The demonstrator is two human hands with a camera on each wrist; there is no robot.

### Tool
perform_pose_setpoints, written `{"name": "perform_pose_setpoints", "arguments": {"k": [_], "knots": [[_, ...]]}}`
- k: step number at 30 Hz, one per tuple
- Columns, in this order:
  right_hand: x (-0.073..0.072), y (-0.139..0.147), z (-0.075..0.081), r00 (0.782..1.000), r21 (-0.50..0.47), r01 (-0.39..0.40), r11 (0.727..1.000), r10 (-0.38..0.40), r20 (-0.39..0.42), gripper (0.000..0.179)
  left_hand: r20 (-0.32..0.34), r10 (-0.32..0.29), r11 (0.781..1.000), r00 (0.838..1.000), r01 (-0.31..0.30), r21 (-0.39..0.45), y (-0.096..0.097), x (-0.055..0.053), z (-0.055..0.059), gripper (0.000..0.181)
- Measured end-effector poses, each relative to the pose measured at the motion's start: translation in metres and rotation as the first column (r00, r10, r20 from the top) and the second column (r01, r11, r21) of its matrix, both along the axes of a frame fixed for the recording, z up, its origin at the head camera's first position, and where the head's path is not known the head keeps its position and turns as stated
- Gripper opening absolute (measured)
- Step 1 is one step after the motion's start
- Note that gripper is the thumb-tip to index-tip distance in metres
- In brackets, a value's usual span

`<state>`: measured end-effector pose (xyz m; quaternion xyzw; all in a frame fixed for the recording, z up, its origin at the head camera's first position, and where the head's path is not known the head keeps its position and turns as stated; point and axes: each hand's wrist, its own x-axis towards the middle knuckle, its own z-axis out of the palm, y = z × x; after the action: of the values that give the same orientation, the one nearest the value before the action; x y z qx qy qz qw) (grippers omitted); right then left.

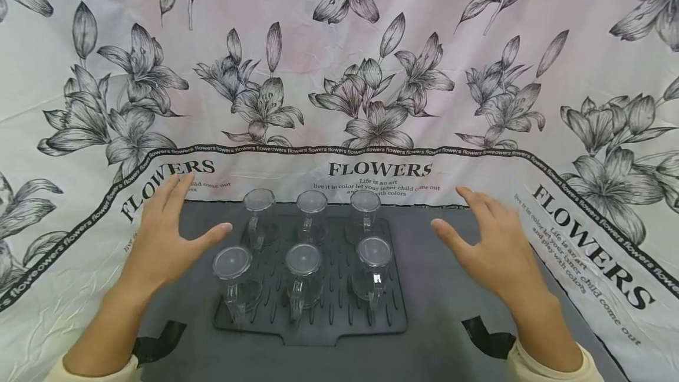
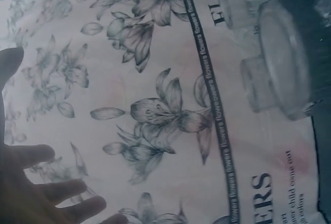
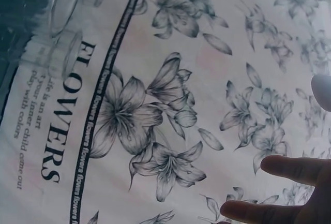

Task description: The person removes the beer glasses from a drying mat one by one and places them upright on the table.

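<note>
Several clear glass mugs stand upside down in two rows of three on a dark grey ridged drying mat (image 1: 339,317). My left hand (image 1: 164,246) hovers left of the mat, thumb spread from straight fingers, nearest the front-left glass mug (image 1: 232,264). On the other side, my right hand (image 1: 498,246) is held in the air with fingers apart, nearest the front-right glass mug (image 1: 373,252). Neither hand holds anything. A mug base (image 2: 284,61) shows large in the left wrist view, and another glass mug (image 3: 66,6) at upper left in the right wrist view.
The mat lies on a grey tabletop (image 1: 435,323). A white cloth (image 1: 297,175) printed with lilies and "FLOWERS" lettering rises behind the table and along both sides. Black straps (image 1: 159,343) show by the wrists, above cream sleeves (image 1: 551,364).
</note>
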<state>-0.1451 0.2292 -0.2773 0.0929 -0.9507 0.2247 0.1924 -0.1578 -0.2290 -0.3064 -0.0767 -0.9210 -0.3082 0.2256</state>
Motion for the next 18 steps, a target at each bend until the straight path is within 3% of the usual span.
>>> {"name": "perform_pose_setpoints", "arguments": {"k": [4,7,15,18], "knots": [[0.009,-0.003,-0.005,0.999,-0.048,-0.019,0.999,0.017,-0.034,0.069,-0.055,-0.026,0.995,0.998,0.031,0.094,-0.002,0.009,-0.02,0.094],[0.013,-0.005,-0.009,0.999,-0.079,-0.027,0.997,0.024,-0.042,0.067,-0.065,-0.012,0.988,0.998,0.022,0.153,-0.003,0.015,-0.033,0.093],[0.021,-0.009,-0.021,1.0,-0.135,-0.02,0.991,0.019,-0.007,0.064,-0.064,0.053,0.953,0.997,-0.031,0.302,-0.005,0.029,-0.074,0.092],[0.024,-0.009,-0.026,1.0,-0.163,-0.013,0.986,0.012,-0.01,0.063,-0.05,0.049,0.939,0.998,-0.028,0.343,-0.006,0.032,-0.089,0.094]]}}
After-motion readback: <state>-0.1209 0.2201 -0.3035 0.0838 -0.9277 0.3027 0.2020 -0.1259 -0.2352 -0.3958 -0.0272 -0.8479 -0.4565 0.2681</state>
